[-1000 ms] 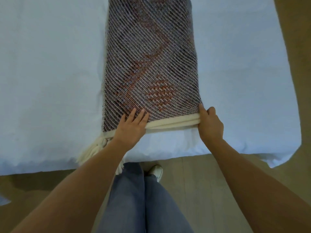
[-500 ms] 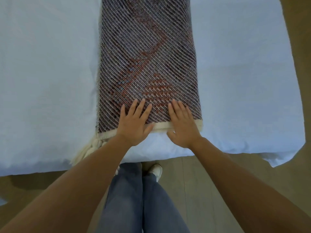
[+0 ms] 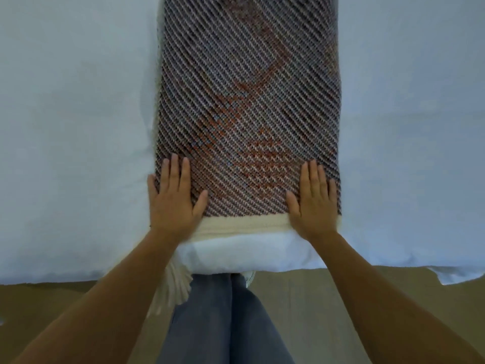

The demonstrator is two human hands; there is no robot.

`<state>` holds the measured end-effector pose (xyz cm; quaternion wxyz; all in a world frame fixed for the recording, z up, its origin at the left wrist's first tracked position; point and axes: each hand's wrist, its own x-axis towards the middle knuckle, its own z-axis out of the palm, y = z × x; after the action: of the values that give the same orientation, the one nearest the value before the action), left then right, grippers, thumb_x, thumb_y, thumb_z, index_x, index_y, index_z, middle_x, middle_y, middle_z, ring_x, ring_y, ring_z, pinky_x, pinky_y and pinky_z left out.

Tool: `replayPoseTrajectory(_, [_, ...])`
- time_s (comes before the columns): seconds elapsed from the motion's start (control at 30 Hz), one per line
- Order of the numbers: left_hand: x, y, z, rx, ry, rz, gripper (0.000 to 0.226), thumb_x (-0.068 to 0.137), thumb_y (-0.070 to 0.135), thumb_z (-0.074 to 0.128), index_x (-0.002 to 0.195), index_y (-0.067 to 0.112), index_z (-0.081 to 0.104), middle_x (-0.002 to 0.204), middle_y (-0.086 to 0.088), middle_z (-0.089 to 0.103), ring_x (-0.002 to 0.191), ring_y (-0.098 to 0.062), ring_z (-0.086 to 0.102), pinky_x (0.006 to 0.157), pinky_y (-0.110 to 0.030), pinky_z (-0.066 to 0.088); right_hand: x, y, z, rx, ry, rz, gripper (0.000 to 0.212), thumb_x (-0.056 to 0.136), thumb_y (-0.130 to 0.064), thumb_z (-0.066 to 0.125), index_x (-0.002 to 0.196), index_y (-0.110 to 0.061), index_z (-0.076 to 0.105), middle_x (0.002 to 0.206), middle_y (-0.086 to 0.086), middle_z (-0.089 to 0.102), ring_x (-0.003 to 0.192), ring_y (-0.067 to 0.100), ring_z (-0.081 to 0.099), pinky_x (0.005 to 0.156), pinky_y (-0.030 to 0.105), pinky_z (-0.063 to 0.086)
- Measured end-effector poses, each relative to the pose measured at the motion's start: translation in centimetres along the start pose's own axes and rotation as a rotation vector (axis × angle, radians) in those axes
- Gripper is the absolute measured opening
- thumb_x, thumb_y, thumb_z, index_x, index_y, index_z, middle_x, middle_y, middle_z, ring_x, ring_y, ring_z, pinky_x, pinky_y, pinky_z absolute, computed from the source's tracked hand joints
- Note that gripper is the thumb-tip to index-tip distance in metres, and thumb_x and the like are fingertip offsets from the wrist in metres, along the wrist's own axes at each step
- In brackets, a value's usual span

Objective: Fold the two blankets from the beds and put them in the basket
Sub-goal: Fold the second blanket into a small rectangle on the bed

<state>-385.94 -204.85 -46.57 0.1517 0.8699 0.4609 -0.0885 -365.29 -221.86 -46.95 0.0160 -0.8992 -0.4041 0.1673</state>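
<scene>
In the head view, the blanket (image 3: 246,106) is seen lying as a long folded strip down the middle of the white bed (image 3: 73,122), its cream hem nearest the person. The left hand (image 3: 173,200) is laid flat, fingers spread, on the near left corner, and the right hand (image 3: 313,203) is laid flat on the near right corner; nothing is gripped by either. Half a second ago both palms were pressed close together near the centre of the hem, so they have been swept outward, which suggests the fold is being smoothed before the next fold. A tassel (image 3: 175,285) hangs over the bed edge. No basket is seen.
</scene>
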Motion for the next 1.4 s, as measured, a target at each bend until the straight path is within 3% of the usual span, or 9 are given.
replayPoseTrajectory(0.1, [1.5,2.4,-2.1,-0.132,0.046,-0.092,0.077,0.086,0.054,0.015,0.148,0.008,0.011,0.156,-0.013,0.005,0.144,-0.024,-0.001,0.113,-0.049,-0.005,1.2,-2.8,-1.8,0.148,0.075,0.098,0.070,0.090,-0.048,0.009,0.147,-0.009,0.009,0.157,0.011,0.010,0.143,0.019,-0.001,0.115,0.036,-0.006])
replayPoseTrajectory(0.3, [13.3,9.0,-4.2,-0.141,0.057,0.108,0.057,0.098,0.036,0.015,0.148,0.013,0.001,0.157,-0.005,0.000,0.143,-0.018,-0.007,0.110,-0.040,-0.014,12.6,-10.8,-4.6,0.268,0.099,-0.092,0.055,0.098,-0.033,0.019,0.147,-0.007,0.012,0.156,0.010,0.011,0.142,0.014,-0.003,0.115,0.032,-0.007])
replayPoseTrajectory(0.53, [21.6,2.7,-4.2,0.002,0.031,0.184,0.068,0.094,0.047,0.018,0.148,0.010,0.003,0.157,-0.009,0.004,0.144,-0.022,0.001,0.111,-0.034,-0.013,20.1,-4.7,-4.5,0.058,0.053,-0.014,0.059,0.097,-0.038,0.020,0.148,-0.011,0.010,0.157,0.008,0.011,0.144,0.019,0.005,0.113,0.029,-0.009])
replayPoseTrajectory(0.7, [22.2,3.2,-6.4,-0.050,0.068,0.063,0.071,0.091,0.046,0.022,0.147,0.004,0.007,0.155,-0.014,0.006,0.143,-0.027,0.003,0.112,-0.037,-0.008,21.5,-5.1,-5.8,0.099,0.077,0.094,0.060,0.096,-0.039,0.019,0.148,-0.010,0.007,0.157,0.008,0.007,0.144,0.018,0.001,0.114,0.031,-0.008])
replayPoseTrajectory(0.87, [26.4,8.2,-8.5,-0.117,0.089,0.368,0.058,0.094,0.033,0.019,0.146,0.006,0.012,0.154,-0.009,0.010,0.139,-0.015,-0.002,0.112,-0.035,-0.008,27.3,-11.0,-7.8,0.202,0.072,-0.208,0.053,0.099,-0.028,0.022,0.146,-0.008,0.006,0.155,0.007,0.005,0.140,0.014,-0.004,0.116,0.032,-0.003])
replayPoseTrajectory(1.03, [33.8,6.8,-8.8,0.000,0.082,0.189,0.066,0.093,0.046,0.021,0.148,0.011,0.009,0.157,-0.008,0.009,0.144,-0.020,0.002,0.112,-0.039,-0.009,35.9,-9.8,-9.7,0.074,0.050,-0.302,0.053,0.100,-0.030,0.025,0.148,-0.010,0.012,0.157,0.008,0.010,0.145,0.021,0.004,0.114,0.031,-0.007])
replayPoseTrajectory(1.23, [36.2,3.6,-8.6,0.000,0.069,-0.035,0.082,0.085,0.062,0.017,0.148,0.012,-0.001,0.157,-0.007,0.002,0.144,-0.022,-0.004,0.112,-0.051,-0.005,39.6,-2.8,-11.5,0.007,0.058,-0.195,0.058,0.098,-0.038,0.024,0.148,-0.011,0.010,0.157,0.011,0.010,0.145,0.024,0.005,0.115,0.031,-0.004])
replayPoseTrajectory(1.33, [36.4,4.5,-9.8,-0.008,0.107,-0.068,0.083,0.084,0.056,0.029,0.148,0.008,0.006,0.156,-0.011,0.010,0.144,-0.028,0.001,0.110,-0.058,-0.004,40.5,-2.8,-12.6,0.023,0.034,-0.212,0.060,0.094,-0.043,0.033,0.144,-0.010,0.026,0.150,0.015,0.029,0.140,0.030,0.022,0.116,0.041,0.005])
replayPoseTrajectory(1.4, [36.7,5.5,-11.3,-0.057,0.229,0.007,0.077,0.084,0.046,0.043,0.145,0.004,0.021,0.148,-0.020,0.027,0.139,-0.037,0.017,0.107,-0.063,0.002,41.7,-2.3,-14.2,0.011,0.043,-0.256,0.057,0.087,-0.050,0.044,0.128,-0.011,0.047,0.125,0.014,0.052,0.121,0.031,0.043,0.112,0.045,0.018])
